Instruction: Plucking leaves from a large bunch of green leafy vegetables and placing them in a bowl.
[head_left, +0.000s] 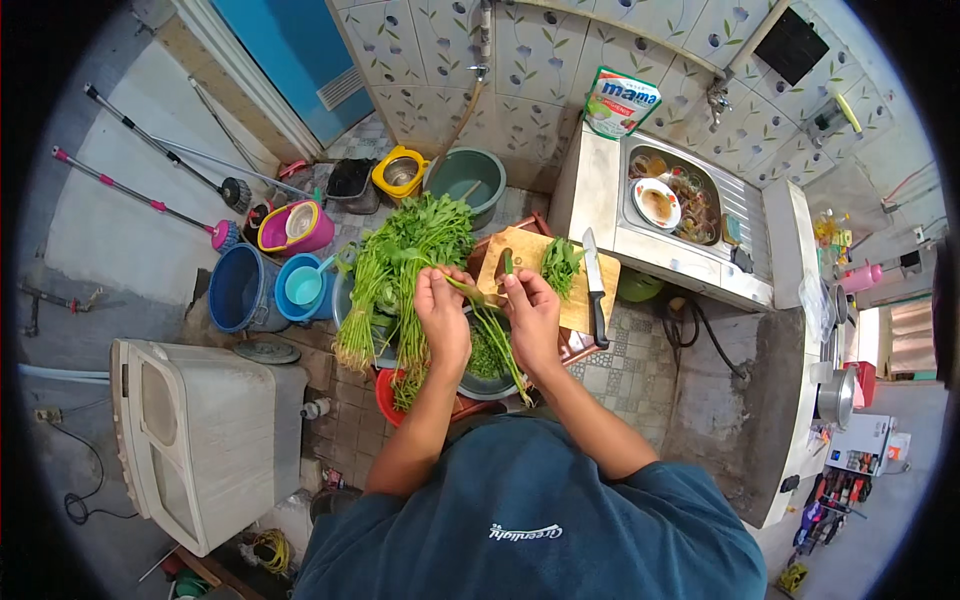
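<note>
Both hands meet in front of my chest over a basin. Between the fingertips of my left hand (442, 304) and my right hand (531, 311) are long green stems (491, 330), whose pale roots hang down below my right hand. Large bundles of leafy greens (420, 232) lie just left of my left hand. Under the stems, a basin holds finely cut greens (487, 356). Beyond my right hand is a wooden cutting board (581, 311) with a small pile of leaves (561, 266). A knife with a black handle (595, 274) lies along the board's right side.
A sink (709, 232) with dishes stands at the upper right, a detergent pouch (621, 103) beside it. Behind the greens is a grey-green tub (480, 180). Blue buckets (244, 289), a pink pail (315, 232) and a washing machine (217, 427) stand to the left.
</note>
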